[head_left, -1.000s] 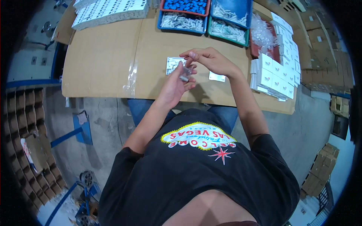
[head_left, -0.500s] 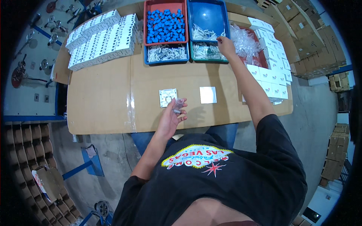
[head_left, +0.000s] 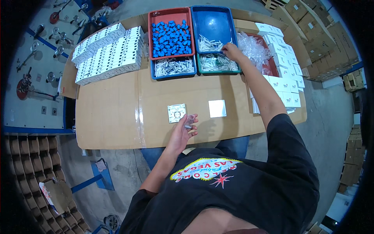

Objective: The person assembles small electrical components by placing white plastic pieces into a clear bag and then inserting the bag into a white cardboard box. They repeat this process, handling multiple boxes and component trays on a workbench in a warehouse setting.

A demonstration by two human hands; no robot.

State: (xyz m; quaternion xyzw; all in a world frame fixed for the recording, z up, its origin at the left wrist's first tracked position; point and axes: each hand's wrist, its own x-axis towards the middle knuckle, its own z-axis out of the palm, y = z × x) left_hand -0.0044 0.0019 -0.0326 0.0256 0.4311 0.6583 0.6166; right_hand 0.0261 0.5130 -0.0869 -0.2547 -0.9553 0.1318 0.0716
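My left hand [head_left: 182,135] is held over the near table edge, its fingers curled round a small clear plastic bag [head_left: 190,120] with a little pale piece inside. Just behind it lies a square white plate with cut-outs [head_left: 176,113], and to the right a plain silvery square plate [head_left: 217,109]. My right arm is stretched far out. The right hand [head_left: 232,52] is at the right front corner of the upper blue tray [head_left: 212,21], which holds slim white pieces [head_left: 208,44]. Its fingertips are pinched together; whatever is between them is too small to make out.
A red tray [head_left: 150,37] of blue parts stands left of the blue one. Below are a blue tray [head_left: 174,77] and a green tray [head_left: 219,72] of small pieces. Crumpled clear bags [head_left: 253,50] and stacked white boxes [head_left: 286,84] stand right; more boxes [head_left: 109,58] stand left.
The whole view has shifted, so the table sits lower in the picture. My right hand stays at the tray corner, its fingers now pinched lower. The left hand still holds the bag.
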